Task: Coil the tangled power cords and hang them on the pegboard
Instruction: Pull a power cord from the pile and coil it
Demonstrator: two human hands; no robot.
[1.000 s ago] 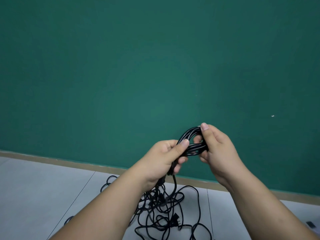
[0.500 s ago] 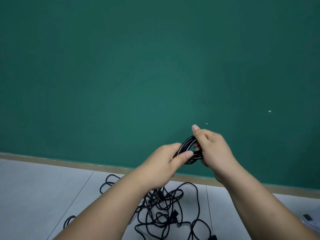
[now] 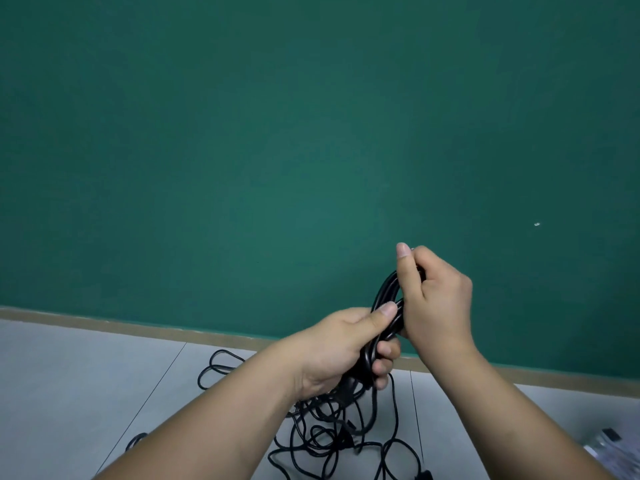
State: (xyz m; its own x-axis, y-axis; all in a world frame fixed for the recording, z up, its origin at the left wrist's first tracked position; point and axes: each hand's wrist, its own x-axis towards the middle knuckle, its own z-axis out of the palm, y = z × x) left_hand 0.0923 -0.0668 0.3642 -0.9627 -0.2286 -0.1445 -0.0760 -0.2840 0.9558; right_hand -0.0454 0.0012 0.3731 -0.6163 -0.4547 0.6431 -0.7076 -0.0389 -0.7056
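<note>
Your left hand (image 3: pixel 341 348) and right hand (image 3: pixel 437 306) both grip a glossy black coiled cord (image 3: pixel 386 299); thin tangled cords (image 3: pixel 329 431) sprawl on the grey floor (image 3: pixel 86 375).

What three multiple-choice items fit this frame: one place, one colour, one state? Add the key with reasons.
1. Where does the loose tangle of cords lie?
A. on the floor
B. on a shelf
C. on a hook

2. What colour is the wall?
A. white
B. green
C. red

3. How is the coiled bundle held?
A. it lies free
B. by one hand only
C. gripped by the left hand and the right hand

Key:
1 A: the tangle sprawls on the floor below the hands.
2 B: green fills the upper view.
3 C: both hands curl round its black loops.
</note>
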